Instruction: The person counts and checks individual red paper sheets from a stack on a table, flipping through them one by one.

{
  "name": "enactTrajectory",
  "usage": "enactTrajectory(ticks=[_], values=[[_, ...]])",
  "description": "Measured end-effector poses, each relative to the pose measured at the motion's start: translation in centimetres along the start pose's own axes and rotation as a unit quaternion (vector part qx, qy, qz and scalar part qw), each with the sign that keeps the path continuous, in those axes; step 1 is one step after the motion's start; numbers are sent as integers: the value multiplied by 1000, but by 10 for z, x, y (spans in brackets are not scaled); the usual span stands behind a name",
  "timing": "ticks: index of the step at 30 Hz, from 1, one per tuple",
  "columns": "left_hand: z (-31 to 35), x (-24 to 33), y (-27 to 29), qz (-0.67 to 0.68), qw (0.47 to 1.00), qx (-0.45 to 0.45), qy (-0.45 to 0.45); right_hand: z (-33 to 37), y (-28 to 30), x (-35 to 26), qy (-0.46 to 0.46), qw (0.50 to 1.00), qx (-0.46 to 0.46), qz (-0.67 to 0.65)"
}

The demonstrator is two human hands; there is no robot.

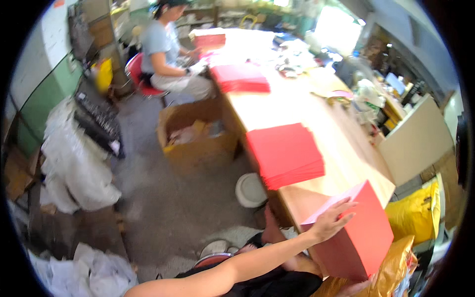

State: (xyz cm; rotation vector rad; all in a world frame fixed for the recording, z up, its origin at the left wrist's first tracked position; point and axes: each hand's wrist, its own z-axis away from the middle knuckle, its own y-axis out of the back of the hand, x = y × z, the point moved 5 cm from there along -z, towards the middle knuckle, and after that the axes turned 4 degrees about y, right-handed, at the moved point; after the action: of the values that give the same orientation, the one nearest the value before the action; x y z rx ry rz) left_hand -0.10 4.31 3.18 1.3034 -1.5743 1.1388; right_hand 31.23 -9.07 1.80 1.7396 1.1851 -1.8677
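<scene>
My left hand [330, 222] reaches across to the near end of the table, its fingers spread and touching a large red folded card [368, 227]. The card is partly opened into a ridge, with a pale pink face showing beside my fingers. At the card's lower edge only a small, blurred part of my right hand [355, 287] shows; its fingers are hidden. Farther along the table's left edge lies a fanned stack of red cards [287, 153], apart from my hands.
The long wooden table [346, 153] runs away from me. Another red stack [241, 78] lies near a seated person [166, 54]. Left of the table are a cardboard box [198, 148] and a white bucket [251, 190]. Yellow bags [415, 213] crowd the right.
</scene>
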Motion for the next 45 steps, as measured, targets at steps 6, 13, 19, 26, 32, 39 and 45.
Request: enactTrajectory(ticks=[6,13,19,26,32,39,45], values=[[-12,-3,31,14,999,-33,-13,15,-37,16,18,998,-14,-54],[-32,123,-33,-152,941,-140,-268,17,-16,3,117,993,2,8],[-45,93,-102,-282,829,-418,-241,5,-18,6,179,979,-92,-23],[-41,65,-106,-277,829,-411,-258,23,-17,-27,383,834,-49,394],[-47,59,-119,-307,822,-406,-255,21,2,-81,186,820,-72,536],[-45,51,-119,-272,856,-375,-231,-7,17,-87,100,757,-127,634],[-40,66,-115,-219,874,-299,-315,-6,34,-86,98,808,-124,567]])
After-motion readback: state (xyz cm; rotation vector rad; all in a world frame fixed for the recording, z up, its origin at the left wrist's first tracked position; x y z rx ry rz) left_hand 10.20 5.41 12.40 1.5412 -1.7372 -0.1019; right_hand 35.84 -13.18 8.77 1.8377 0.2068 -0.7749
